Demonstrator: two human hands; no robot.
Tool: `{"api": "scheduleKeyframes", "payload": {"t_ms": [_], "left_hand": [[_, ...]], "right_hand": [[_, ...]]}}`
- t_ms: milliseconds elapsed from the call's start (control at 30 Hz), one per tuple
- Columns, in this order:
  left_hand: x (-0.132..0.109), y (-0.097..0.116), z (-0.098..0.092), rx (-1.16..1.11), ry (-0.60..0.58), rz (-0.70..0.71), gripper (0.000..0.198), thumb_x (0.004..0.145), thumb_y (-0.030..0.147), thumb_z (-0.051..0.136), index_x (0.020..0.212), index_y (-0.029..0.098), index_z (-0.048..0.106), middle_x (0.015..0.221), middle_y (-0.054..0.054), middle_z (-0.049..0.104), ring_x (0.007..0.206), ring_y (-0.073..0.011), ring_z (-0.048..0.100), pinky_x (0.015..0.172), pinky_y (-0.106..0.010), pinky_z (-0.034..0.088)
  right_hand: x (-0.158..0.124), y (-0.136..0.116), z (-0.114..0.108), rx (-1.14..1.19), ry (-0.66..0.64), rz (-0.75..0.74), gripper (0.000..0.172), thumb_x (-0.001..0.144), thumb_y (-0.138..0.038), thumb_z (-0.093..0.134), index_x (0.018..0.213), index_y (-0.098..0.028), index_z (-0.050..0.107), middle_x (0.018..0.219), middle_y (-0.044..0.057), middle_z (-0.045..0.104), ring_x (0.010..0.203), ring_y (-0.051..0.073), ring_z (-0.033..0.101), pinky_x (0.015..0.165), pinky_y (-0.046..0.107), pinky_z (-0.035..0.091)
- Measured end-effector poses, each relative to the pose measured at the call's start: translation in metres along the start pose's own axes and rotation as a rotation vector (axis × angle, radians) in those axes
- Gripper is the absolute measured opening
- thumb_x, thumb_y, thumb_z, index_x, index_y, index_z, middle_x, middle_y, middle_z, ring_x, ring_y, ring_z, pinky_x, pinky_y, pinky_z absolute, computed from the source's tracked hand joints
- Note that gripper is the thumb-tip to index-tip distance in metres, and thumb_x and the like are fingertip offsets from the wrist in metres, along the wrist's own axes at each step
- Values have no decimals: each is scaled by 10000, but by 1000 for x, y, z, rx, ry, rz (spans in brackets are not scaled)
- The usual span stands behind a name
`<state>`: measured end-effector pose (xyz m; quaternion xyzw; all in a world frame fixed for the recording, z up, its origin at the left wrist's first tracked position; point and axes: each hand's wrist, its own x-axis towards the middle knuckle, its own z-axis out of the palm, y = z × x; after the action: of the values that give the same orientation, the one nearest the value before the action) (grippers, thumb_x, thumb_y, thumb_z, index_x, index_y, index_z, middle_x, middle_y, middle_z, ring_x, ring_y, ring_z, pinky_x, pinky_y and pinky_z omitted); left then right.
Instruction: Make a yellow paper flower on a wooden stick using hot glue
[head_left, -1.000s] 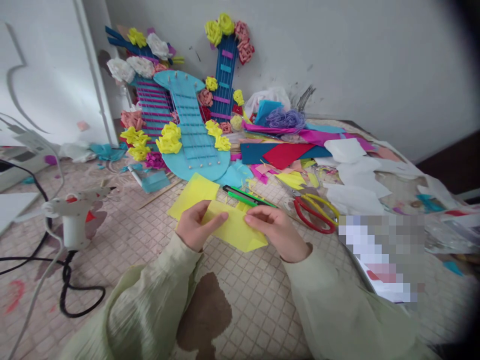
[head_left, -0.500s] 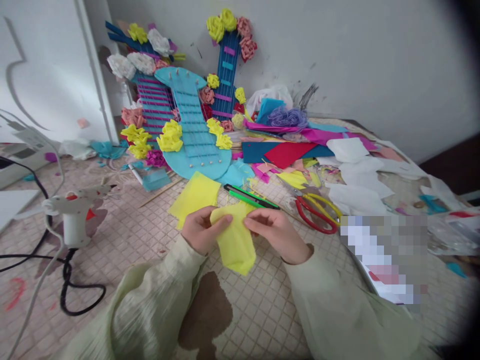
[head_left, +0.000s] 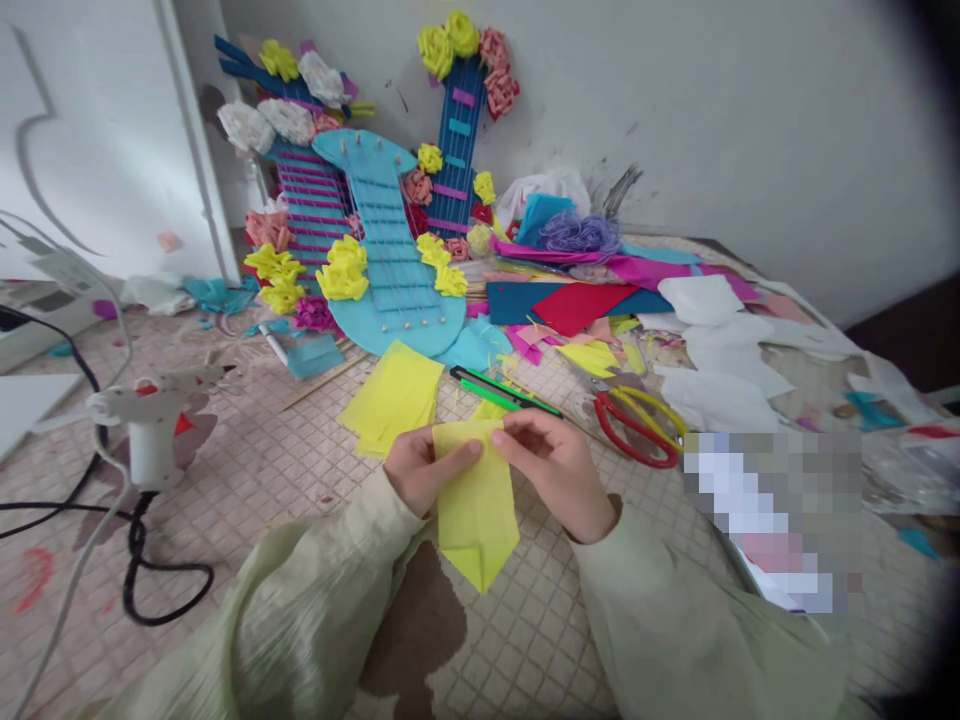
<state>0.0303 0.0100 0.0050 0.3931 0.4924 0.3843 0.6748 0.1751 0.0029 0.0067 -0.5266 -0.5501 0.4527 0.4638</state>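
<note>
Between my two hands hangs a strip of yellow crepe paper (head_left: 478,510), its lower end folded to a point. My left hand (head_left: 421,468) pinches its upper left edge with the thumb in front. On the upper right edge, my right hand (head_left: 561,470) pinches it the same way; fingers behind the paper are hidden. Just beyond the left hand lies a small stack of yellow paper sheets (head_left: 397,390). A green and black utility knife (head_left: 506,390) rests on the table behind the held strip, with yellow scraps around it.
Scissors with red and yellow handles (head_left: 637,430) lie at right, near a blurred-out patch. A white glue gun (head_left: 154,430) stands at left with its cord. Guitar-shaped crafts, the nearest a light blue one (head_left: 394,265), lean at the back. Purple yarn (head_left: 581,232) and coloured paper lie behind.
The strip's upper edge, curled over earlier, now lies flatter, and its lower end hangs further down, showing the pointed fold. My left hand has shifted slightly right.
</note>
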Motion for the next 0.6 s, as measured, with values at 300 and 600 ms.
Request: {"api": "scheduleKeyframes", "payload": {"t_ms": [300,600], "left_hand": [[1,-2,-2,158,76,147,253,605,351,627,663,105,629,528,3,584,453,-98,512,403,-190,384],[5,-1,-6,177,3,205,232,602,327,640,665,108,597,547,12,546,490,-89,494,439,-186,377]], "right_hand": [[-5,-5,2,-380,58,-462,104,726,-156,506,758,-208,590,772,32,531,744,143,523,685,295,455],[-4,-4,1,-410,2,-499,147,714,-143,506,807,-200,604,808,41,508,799,157,507,716,312,447]]}}
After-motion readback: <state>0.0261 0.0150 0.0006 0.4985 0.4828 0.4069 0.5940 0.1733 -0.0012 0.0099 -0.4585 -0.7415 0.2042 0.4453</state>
